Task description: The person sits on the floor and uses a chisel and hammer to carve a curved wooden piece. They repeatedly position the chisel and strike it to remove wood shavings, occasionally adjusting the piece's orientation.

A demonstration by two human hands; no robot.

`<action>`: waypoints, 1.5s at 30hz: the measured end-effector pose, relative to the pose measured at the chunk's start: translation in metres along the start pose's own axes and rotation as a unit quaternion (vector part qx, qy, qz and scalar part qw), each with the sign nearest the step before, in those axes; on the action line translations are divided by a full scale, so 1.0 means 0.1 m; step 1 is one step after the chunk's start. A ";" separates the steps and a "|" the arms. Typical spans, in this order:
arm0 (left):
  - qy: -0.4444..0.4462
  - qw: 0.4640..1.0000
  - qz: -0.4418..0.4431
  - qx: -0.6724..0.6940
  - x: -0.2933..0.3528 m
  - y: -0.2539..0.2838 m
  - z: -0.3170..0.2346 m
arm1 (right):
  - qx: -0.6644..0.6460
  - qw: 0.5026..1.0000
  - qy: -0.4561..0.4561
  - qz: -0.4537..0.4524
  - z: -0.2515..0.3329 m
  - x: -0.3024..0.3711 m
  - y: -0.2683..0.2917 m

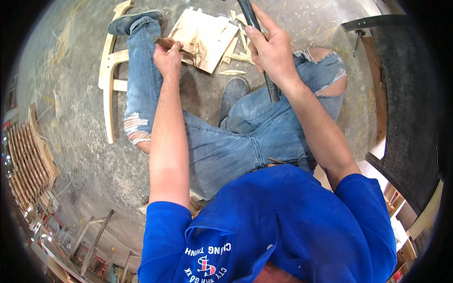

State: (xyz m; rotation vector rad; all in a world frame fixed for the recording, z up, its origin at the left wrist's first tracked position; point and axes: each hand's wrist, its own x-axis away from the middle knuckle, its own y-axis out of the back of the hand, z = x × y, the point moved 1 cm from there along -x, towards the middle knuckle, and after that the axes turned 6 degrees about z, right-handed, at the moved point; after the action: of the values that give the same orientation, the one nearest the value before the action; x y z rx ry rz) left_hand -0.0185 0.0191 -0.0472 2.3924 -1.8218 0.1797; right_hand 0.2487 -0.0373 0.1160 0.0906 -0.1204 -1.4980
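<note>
My left hand [168, 60] is closed around the wooden handle of a chisel [163, 43]. The chisel's thin dark blade slants over a pale wooden board [214, 35] on the floor, near a rough, browned carved patch. Whether the tip touches the wood, I cannot tell. Raised over my bent leg, my right hand [275, 53] grips a long dark rod-like tool [271, 87]. Its lower end hangs below my fist, and its upper end runs out at the top edge, so its head, if any, is hidden.
Wood offcuts and splinters [241, 57] lie right of the board. A pale wooden chair-like frame [109, 89] rests beside my left leg. At the right stands a large curved black panel [410, 108]. Stacked wooden slats [28, 162] and a wooden stand [94, 240] are at the left.
</note>
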 end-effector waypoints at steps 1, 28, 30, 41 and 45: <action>0.003 1.000 -0.003 0.001 -0.05 0.02 0.02 | 0.017 0.999 -0.037 0.005 0.01 0.05 -0.01; -0.108 0.992 -0.058 -0.038 -0.25 0.18 -0.14 | -0.040 0.984 -0.151 0.087 0.02 0.11 -0.21; -0.089 0.995 -0.052 0.007 -0.29 0.16 -0.13 | -0.045 0.985 -0.145 0.087 0.02 0.13 -0.21; 0.073 0.993 -0.071 0.055 -0.27 0.33 -0.17 | -0.027 0.994 -0.088 0.062 -0.09 0.17 -0.16; 0.003 1.000 -0.020 -0.018 -0.11 0.34 -0.36 | -0.022 0.983 -0.154 0.094 0.07 0.09 -0.15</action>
State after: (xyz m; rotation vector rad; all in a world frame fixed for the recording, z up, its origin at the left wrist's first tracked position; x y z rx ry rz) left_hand -0.0553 0.0269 -0.0126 2.3989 -1.7587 0.1494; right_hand 0.2338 -0.0471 0.1212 -0.1850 -0.3348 -1.3168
